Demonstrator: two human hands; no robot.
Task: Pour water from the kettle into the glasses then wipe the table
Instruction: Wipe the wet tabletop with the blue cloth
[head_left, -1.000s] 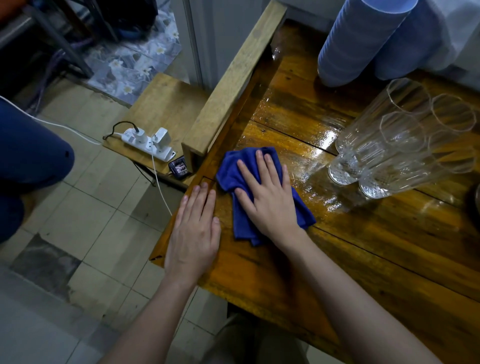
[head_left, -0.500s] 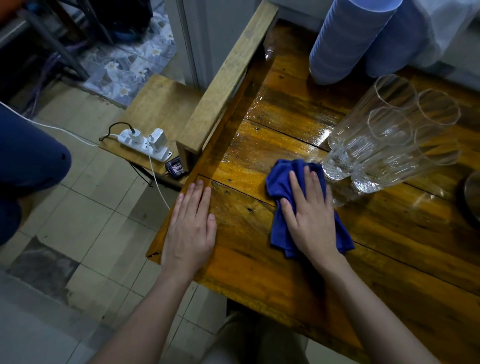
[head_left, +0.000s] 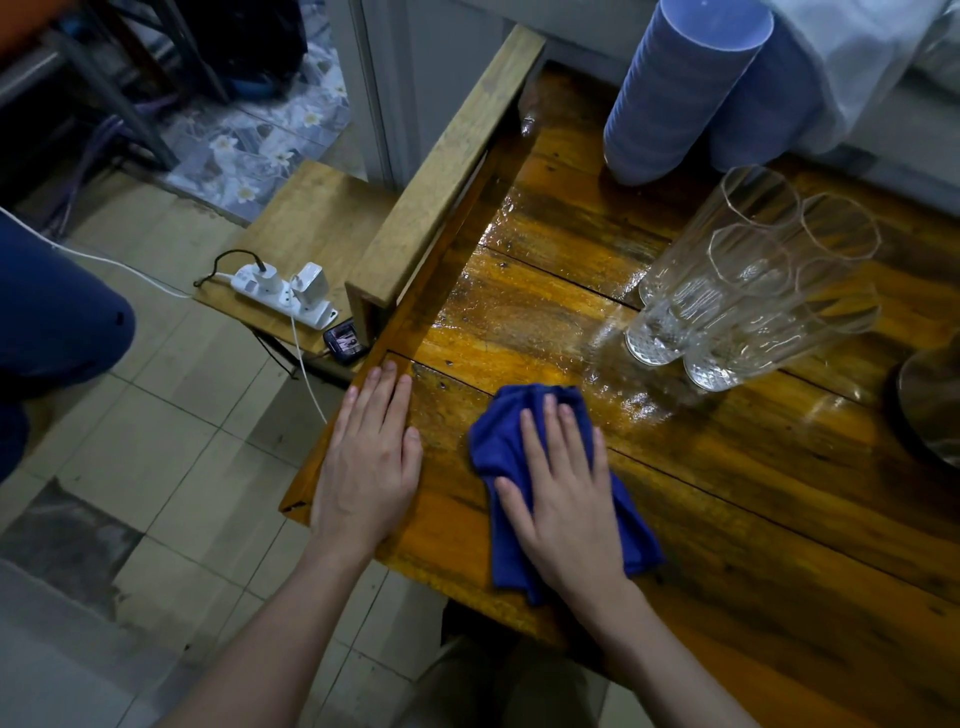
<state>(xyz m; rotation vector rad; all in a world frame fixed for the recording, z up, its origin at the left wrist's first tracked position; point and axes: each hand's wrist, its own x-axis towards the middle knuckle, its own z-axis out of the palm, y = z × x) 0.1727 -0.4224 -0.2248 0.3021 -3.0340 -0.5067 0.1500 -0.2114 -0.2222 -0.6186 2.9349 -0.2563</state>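
We see clear glasses (head_left: 748, 291) clustered on the wet desk (head_left: 779, 519); our right hand (head_left: 563, 499) presses flat on the blue cloth (head_left: 498, 441), left hand (head_left: 371, 457) flat, released.

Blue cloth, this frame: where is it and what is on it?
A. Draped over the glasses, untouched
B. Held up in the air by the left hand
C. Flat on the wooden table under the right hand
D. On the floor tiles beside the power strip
C. The blue cloth lies on the wooden table with the right hand pressed flat on top of it; the left hand rests bare on the table edge, and the glasses stand apart behind.
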